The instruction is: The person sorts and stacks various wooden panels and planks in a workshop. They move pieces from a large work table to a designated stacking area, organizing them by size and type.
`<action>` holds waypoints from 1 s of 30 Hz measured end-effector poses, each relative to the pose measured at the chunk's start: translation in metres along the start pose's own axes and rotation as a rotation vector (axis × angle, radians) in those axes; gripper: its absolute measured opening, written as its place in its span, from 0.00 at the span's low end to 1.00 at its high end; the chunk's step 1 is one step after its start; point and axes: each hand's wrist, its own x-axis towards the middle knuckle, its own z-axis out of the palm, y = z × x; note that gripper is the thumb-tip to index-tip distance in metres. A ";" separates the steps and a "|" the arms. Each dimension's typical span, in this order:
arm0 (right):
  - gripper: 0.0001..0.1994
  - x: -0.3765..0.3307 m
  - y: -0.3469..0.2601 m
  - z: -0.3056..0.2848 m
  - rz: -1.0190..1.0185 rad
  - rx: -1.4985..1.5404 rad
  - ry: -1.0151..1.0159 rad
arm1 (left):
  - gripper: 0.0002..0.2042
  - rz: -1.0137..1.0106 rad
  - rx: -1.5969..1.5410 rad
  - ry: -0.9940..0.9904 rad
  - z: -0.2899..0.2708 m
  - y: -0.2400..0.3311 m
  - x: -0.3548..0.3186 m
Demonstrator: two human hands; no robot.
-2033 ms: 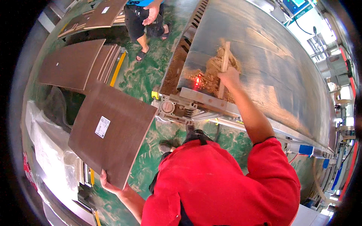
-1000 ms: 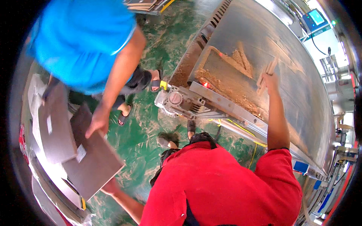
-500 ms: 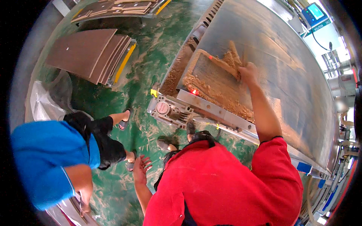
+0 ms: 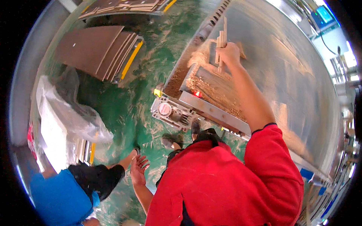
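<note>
My right hand [image 4: 228, 54] reaches out over the metal machine table [image 4: 286, 75] and grips several thin wooden offcut strips [image 4: 221, 40] held upright above a heap of sawdust [image 4: 211, 84]. My left hand [image 4: 138, 169] hangs at my side over the green floor, empty, fingers spread. A red light [image 4: 197, 93] glows on the machine's front edge, beside a round gauge [image 4: 164, 109].
A person in a blue top and dark shorts [image 4: 71, 190] bends down at lower left, close to my left hand. Stacked brown panels [image 4: 94, 51] lie on a pallet at upper left. A plastic-wrapped white stack [image 4: 56, 120] stands at left. More boards [image 4: 120, 5] lie at the top.
My right hand has gathered wooden strips from the sawdust and lifted them upright. My left hand let the brown panel go to the person in blue, who moved down to the lower left.
</note>
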 end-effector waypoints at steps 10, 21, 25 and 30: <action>0.13 -0.111 0.240 -0.205 0.313 -0.280 0.187 | 0.21 -0.046 0.279 -0.279 0.048 0.055 0.073; 0.15 -0.244 0.387 -0.315 0.712 -0.599 0.150 | 0.20 -0.088 0.488 -0.440 0.097 0.077 0.113; 0.15 -0.254 0.389 -0.314 0.633 -0.639 0.169 | 0.20 -0.109 0.496 -0.372 0.097 0.074 0.109; 0.12 -0.255 0.383 -0.296 0.426 -0.640 0.037 | 0.21 -0.071 0.458 -0.389 0.084 0.072 0.110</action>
